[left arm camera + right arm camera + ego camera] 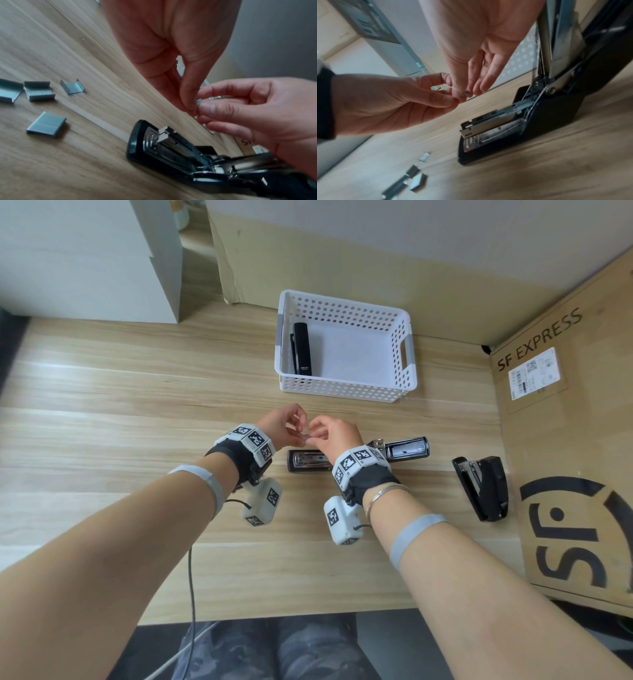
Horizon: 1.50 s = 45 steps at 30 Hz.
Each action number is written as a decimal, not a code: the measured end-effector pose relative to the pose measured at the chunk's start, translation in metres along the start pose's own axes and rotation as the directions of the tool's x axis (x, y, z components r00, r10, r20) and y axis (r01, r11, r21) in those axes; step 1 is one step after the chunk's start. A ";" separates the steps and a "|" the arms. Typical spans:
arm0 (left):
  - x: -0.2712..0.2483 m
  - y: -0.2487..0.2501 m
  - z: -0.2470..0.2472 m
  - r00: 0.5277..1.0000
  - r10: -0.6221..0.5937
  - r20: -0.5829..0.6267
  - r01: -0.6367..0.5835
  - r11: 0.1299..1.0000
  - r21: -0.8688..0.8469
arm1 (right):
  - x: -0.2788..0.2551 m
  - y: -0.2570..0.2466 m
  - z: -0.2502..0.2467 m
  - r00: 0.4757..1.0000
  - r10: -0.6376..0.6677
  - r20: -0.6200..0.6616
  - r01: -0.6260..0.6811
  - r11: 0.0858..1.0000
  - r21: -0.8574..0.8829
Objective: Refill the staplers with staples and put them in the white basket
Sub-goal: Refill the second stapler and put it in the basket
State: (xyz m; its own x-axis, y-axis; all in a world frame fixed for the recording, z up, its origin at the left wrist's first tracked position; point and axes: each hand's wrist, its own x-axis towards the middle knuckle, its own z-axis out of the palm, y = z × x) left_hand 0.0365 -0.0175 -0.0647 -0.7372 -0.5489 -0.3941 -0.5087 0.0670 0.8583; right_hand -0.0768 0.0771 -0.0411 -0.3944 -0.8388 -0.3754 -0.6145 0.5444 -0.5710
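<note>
While both my hands meet above the opened stapler (359, 455), left hand (279, 428) and right hand (334, 433) pinch one small staple strip (199, 100), mostly hidden by fingertips. Bare desk (137, 405) sits left. Only my left wrist view shows loose staple strips (46, 124) clearly. One stapler (302, 349) is in the white basket (346, 393); another stapler (483, 487) lies right.

Black staplers (356, 460), white perforated basket (346, 392), grey staples (46, 125), light woodgrain table (137, 405).
</note>
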 end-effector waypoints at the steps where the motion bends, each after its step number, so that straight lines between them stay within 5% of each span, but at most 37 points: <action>1: 0.000 0.000 0.002 1.000 -0.009 -0.004 0.009 0.999 0.039 | 0.000 0.000 -0.001 1.000 -0.006 0.010 0.006 0.999 -0.053; 6: -0.003 -0.004 0.012 0.990 -0.127 0.069 0.079 0.877 0.473 | -0.007 0.004 -0.003 0.993 -0.017 0.116 0.050 0.958 -0.281; 11: -0.004 -0.008 0.021 0.990 -0.115 0.080 0.044 0.799 0.600 | -0.010 0.005 0.001 0.985 -0.002 0.173 0.058 0.945 -0.322; 29: -0.003 -0.016 0.023 0.992 -0.117 0.051 0.070 0.830 0.553 | 0.004 0.004 0.002 0.969 0.056 0.242 0.020 0.953 -0.303; 41: -0.001 -0.017 0.022 0.991 -0.110 0.072 0.047 0.810 0.585 | 0.006 -0.009 -0.004 0.927 0.171 0.335 0.020 0.868 -0.496; 45: -0.003 -0.020 0.011 0.996 -0.075 0.053 0.032 0.822 0.568 | 0.004 -0.009 -0.011 0.945 0.177 0.276 -0.032 0.888 -0.459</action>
State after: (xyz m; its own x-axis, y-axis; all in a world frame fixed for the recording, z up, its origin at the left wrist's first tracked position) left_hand 0.0436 -0.0081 -0.0845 -0.7190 -0.5078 -0.4745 -0.6948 0.5105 0.5066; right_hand -0.0805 0.0692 -0.0291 -0.2924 -0.6947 -0.6572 -0.8467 0.5075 -0.1598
